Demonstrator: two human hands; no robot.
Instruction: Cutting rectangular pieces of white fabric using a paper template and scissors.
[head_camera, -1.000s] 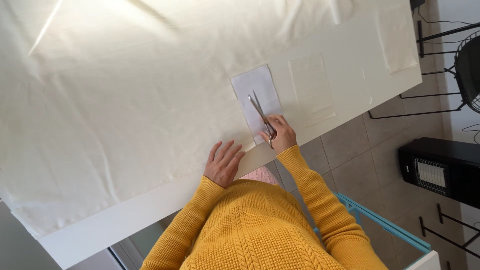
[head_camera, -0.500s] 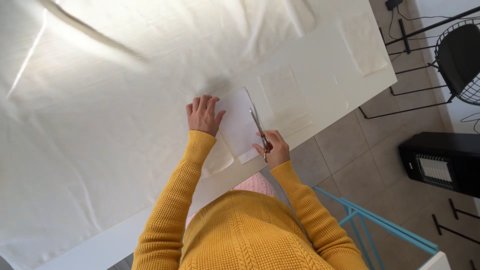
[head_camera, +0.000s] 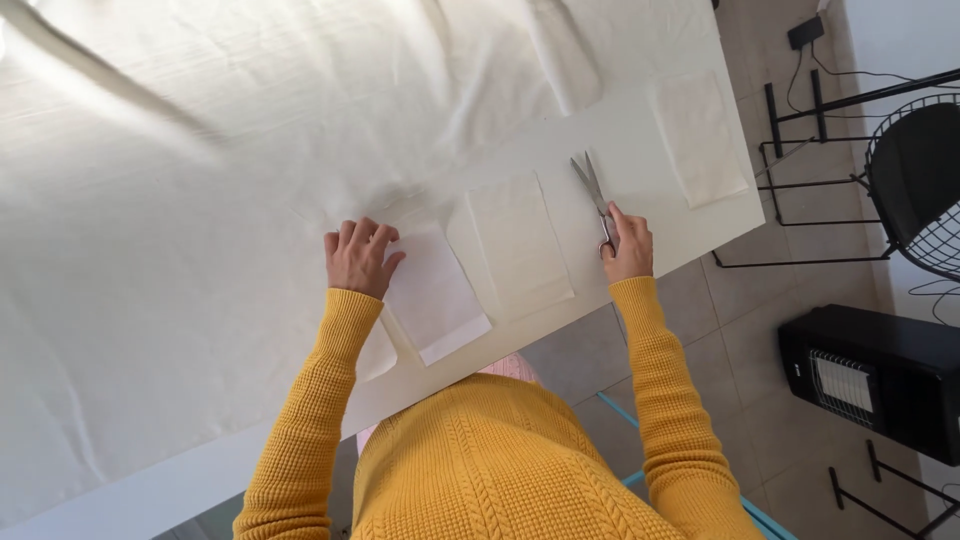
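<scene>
A large cream fabric sheet (head_camera: 220, 200) covers most of the white table (head_camera: 640, 160). My left hand (head_camera: 358, 257) lies flat on the fabric at the upper left corner of a white paper rectangle (head_camera: 435, 295). My right hand (head_camera: 627, 245) grips the handles of metal scissors (head_camera: 592, 188), whose blades rest on the table pointing away from me. A cut cream fabric rectangle (head_camera: 520, 245) lies between my hands. Another cut rectangle (head_camera: 700, 138) lies farther right near the table's corner.
A black wire chair (head_camera: 915, 180) stands right of the table on the tiled floor. A black heater (head_camera: 875, 380) sits at the lower right. A light blue frame (head_camera: 640, 478) shows under my right arm.
My right hand carried the scissors to the right, off the paper onto the bare table. My left hand slid to the paper's left corner. The view shifted.
</scene>
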